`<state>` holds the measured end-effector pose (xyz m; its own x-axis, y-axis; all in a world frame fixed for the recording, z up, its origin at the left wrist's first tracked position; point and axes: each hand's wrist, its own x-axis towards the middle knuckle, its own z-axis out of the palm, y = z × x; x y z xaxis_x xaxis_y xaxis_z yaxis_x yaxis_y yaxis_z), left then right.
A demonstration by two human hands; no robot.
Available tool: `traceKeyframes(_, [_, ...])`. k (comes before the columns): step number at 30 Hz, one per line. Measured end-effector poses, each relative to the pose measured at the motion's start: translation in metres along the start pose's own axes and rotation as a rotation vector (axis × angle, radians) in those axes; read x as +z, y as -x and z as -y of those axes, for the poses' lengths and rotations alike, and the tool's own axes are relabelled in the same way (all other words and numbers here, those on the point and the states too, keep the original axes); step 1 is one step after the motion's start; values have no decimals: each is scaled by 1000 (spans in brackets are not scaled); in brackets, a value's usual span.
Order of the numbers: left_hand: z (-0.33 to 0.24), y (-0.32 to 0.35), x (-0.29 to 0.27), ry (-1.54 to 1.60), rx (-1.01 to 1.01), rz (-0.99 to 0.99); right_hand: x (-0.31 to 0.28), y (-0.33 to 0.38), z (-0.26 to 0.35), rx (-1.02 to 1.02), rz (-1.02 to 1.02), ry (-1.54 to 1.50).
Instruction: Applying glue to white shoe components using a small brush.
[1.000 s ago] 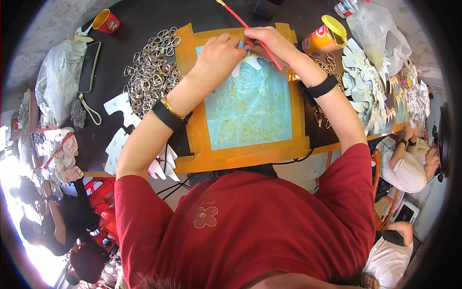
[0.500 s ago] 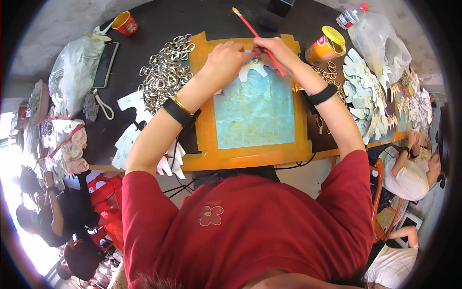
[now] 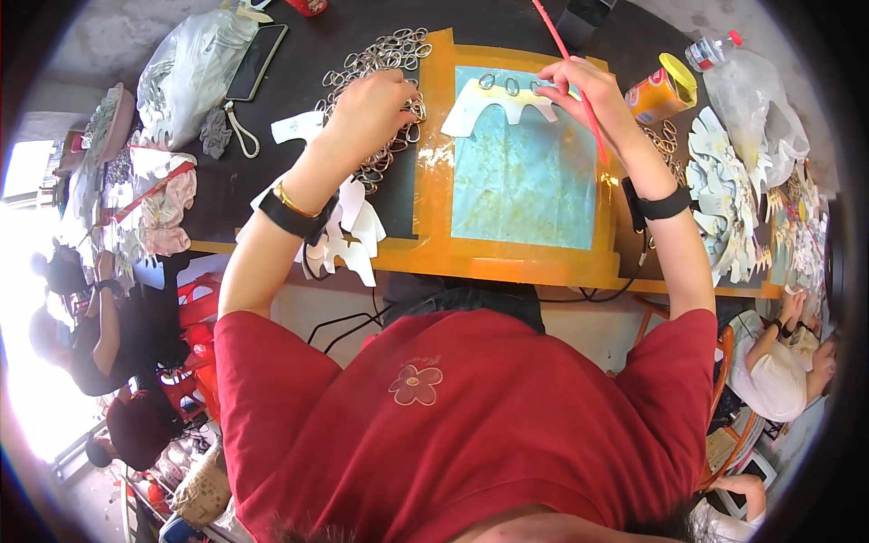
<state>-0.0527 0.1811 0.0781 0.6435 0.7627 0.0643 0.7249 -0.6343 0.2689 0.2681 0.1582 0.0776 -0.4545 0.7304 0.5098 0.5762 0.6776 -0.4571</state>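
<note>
On the blue sheet [image 3: 520, 185] lies a white piece with a scalloped lower edge [image 3: 489, 109]. Three metal rings [image 3: 512, 85] sit in a row along its upper part. My right hand [image 3: 593, 95] is closed on a thin red brush handle [image 3: 594, 127]; its thumb and forefinger are at the rightmost ring. My left hand [image 3: 371, 109] is at the right side of a heap of metal rings [image 3: 385, 56], fingers curled down among them. Its fingertips are partly hidden, so what they pinch cannot be made out.
Orange tape [image 3: 434, 172] frames the sheet. Loose white pieces [image 3: 348, 231] lie by my left forearm, others [image 3: 715, 190] at the right. An orange tub [image 3: 661, 90], a bottle [image 3: 711, 52], plastic bags [image 3: 195, 72] and a phone [image 3: 257, 61] stand around. Other people sit at both sides.
My left hand has left the white piece and moved to the ring heap. My right hand still holds the brush, beside the piece. The view has shifted, uncovering the rings on it.
</note>
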Motion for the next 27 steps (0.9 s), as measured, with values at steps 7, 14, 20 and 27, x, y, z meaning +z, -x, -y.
traceKeyframes(7, [2,-14,19,-156,120,-55,-15,12,12,11,-17,42])
traceKeyframes(14, [11,-24,13,25,67,-124,-36,28,15,89,-4,70])
traceKeyframes(20, [-32,-37,-29,980,-159,-26,-39,26,28,9,-244,-116])
traceKeyframes(27, [-99,-67,-29,1590,-197,141,-25,2,68,149,-410,-328])
